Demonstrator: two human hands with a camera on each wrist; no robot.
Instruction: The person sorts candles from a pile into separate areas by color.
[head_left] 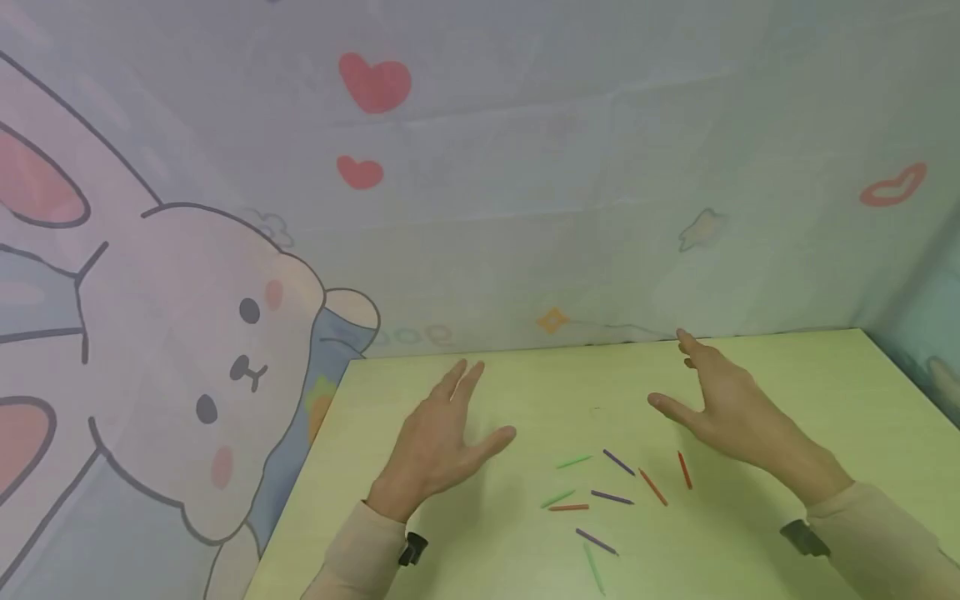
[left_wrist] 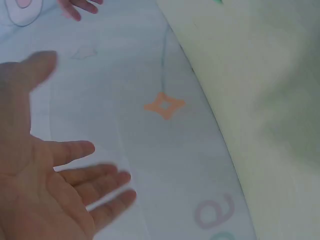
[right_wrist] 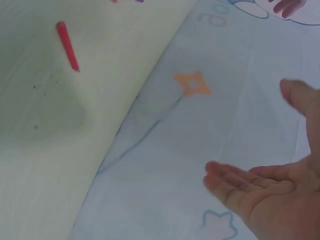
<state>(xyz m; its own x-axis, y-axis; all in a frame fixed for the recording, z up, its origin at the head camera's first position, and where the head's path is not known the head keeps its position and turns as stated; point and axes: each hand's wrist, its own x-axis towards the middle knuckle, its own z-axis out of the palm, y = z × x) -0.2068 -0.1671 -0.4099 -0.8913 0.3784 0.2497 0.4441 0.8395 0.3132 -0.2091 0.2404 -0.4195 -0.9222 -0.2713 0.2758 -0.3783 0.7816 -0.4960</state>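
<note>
Several thin crayon-like sticks lie scattered on the table between my two hands. Among them are a red stick [head_left: 685, 470], an orange stick [head_left: 652, 487], a purple stick [head_left: 618, 462] and a green stick [head_left: 573, 461]. My left hand [head_left: 435, 442] hovers over the table to their left, thumb spread from the fingers. On the other side, my right hand [head_left: 742, 408] is held above the table, nearest the red stick. Both palms are bare in the wrist views, and neither hand touches a stick. The right wrist view shows the red stick up close.
The pale yellow-green table [head_left: 810, 375] ends at a printed cloth backdrop [head_left: 525, 233] with hearts and a large rabbit [head_left: 202, 358]. Another cloth panel [head_left: 933, 325] stands at the right. Dark wrist devices show at both cuffs.
</note>
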